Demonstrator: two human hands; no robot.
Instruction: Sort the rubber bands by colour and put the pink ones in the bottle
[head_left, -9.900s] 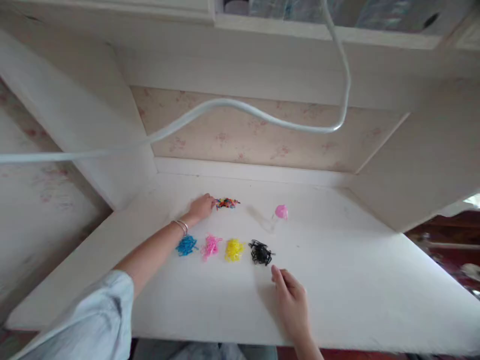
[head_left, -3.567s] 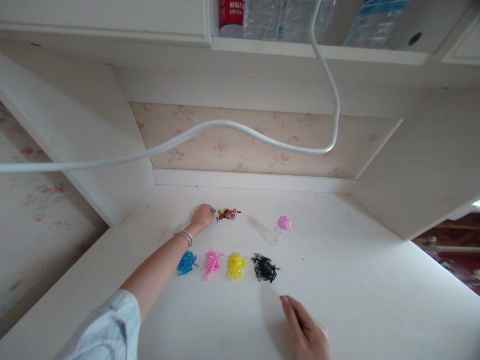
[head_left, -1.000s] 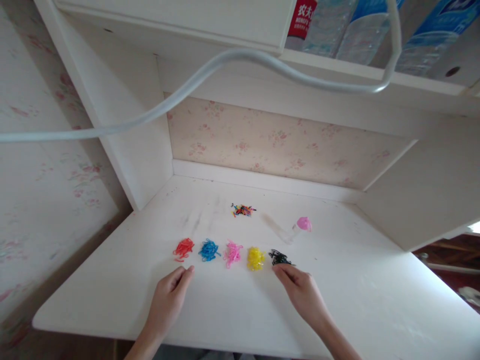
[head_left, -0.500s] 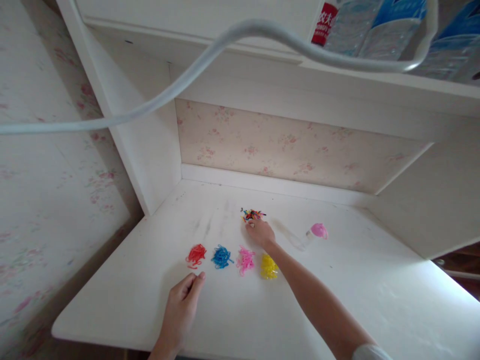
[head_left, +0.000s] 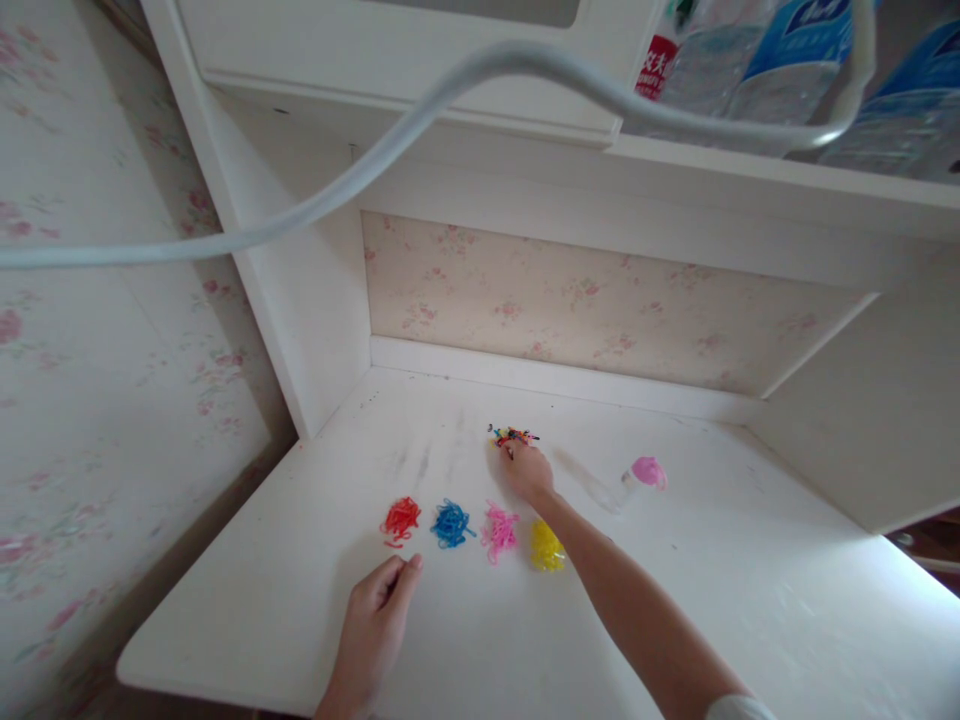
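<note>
Mixed-colour band heap (head_left: 513, 436): tiny tangled loops, right hand (head_left: 529, 470) touching.

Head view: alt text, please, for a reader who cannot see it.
The person's right hand reaches across a white desk to a small mixed-colour pile of tiny bands. Nearer, a red pile, blue pile, pink pile and yellow pile lie in a row; the left hand rests on the desk before them.
</note>
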